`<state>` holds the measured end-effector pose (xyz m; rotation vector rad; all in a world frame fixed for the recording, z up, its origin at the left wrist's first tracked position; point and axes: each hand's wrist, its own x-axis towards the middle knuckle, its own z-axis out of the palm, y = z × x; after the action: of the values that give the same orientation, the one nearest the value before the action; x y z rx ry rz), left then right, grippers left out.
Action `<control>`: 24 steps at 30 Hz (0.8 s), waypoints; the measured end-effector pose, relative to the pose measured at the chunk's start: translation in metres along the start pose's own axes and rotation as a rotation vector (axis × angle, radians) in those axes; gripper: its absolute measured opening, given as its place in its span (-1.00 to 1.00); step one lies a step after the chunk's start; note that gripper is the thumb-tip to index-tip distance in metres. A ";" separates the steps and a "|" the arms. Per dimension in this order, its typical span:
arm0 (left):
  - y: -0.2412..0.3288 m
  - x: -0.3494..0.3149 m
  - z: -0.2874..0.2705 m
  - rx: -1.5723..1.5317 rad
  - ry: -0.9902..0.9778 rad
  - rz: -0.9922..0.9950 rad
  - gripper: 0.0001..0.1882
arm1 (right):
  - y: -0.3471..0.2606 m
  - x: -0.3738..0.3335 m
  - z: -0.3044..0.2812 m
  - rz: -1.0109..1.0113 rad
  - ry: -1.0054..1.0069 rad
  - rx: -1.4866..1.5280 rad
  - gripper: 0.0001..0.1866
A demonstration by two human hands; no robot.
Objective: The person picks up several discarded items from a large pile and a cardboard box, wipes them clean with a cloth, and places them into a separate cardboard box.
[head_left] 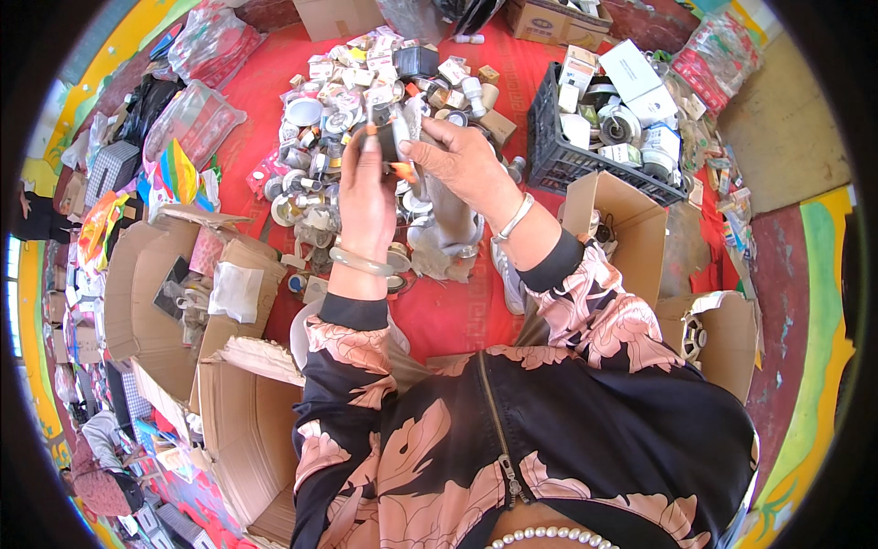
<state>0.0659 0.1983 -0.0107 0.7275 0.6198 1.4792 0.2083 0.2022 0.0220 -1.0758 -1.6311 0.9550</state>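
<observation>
Fingers (369, 163) on the left hand (368, 209) are closed around a small dark item (388, 144), thumb on the near side, the rest wrapped round its left edge, so that one's got a proper hold. The right hand (474, 172) comes in from the other side, thumb and first finger bent and nearly together at the item's pale right edge. Can't tell if they're pinching the item itself or just touching it, the tips are too muddled there. The item has a couple of orange bits showing and is held up over the near part of the pile, between the two hands. Some greyish see-through plastic (455, 224) stretches below the right hand; can't tell if it's attached to anything.

Each wrist has a bangle, a pale one (362, 263) on the left and a silvery one (515, 218) on the right. Behind the hands there's a big jumbled pile (331, 119) of little boxes, tubs and rolls on a red cloth (451, 320). Off to the right, a black plastic crate (552, 156) is crammed with boxes and round stuff, with an open cardboard box (637, 215) just nearer. Torn-looking cartons (137, 293) stand on the left, and another person (99, 485) is way down at the lower left.
</observation>
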 end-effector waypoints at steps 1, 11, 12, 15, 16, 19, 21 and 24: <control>0.003 0.003 -0.001 -0.172 0.015 -0.051 -0.63 | -0.002 0.001 0.002 0.092 0.076 0.208 -0.68; 0.030 0.000 -0.011 -0.611 0.066 -0.073 -0.49 | 0.077 0.032 -0.052 0.594 0.243 0.578 -0.77; 0.031 0.000 -0.012 -0.626 0.095 -0.065 -0.49 | 0.063 0.033 -0.049 0.537 0.252 0.657 -0.77; 0.024 0.000 -0.020 -0.670 0.053 -0.123 -0.51 | 0.021 0.024 -0.046 0.394 0.236 0.844 -0.73; 0.024 0.000 -0.018 -0.653 0.085 -0.124 -0.53 | 0.000 0.020 -0.042 0.348 0.196 0.880 -0.72; 0.025 0.001 -0.002 -0.603 0.134 -0.150 -0.55 | -0.028 0.011 -0.033 0.225 0.118 0.871 -0.73; 0.024 0.001 0.005 -0.583 0.121 -0.167 -0.55 | -0.034 0.008 -0.020 0.149 0.184 0.777 -0.68; 0.016 -0.001 0.007 -0.515 0.093 -0.178 -0.55 | -0.027 0.005 -0.003 0.032 0.272 0.530 -0.79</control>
<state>0.0610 0.1963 0.0061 0.1998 0.3377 1.4289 0.2039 0.1981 0.0493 -0.8203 -1.0580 1.1250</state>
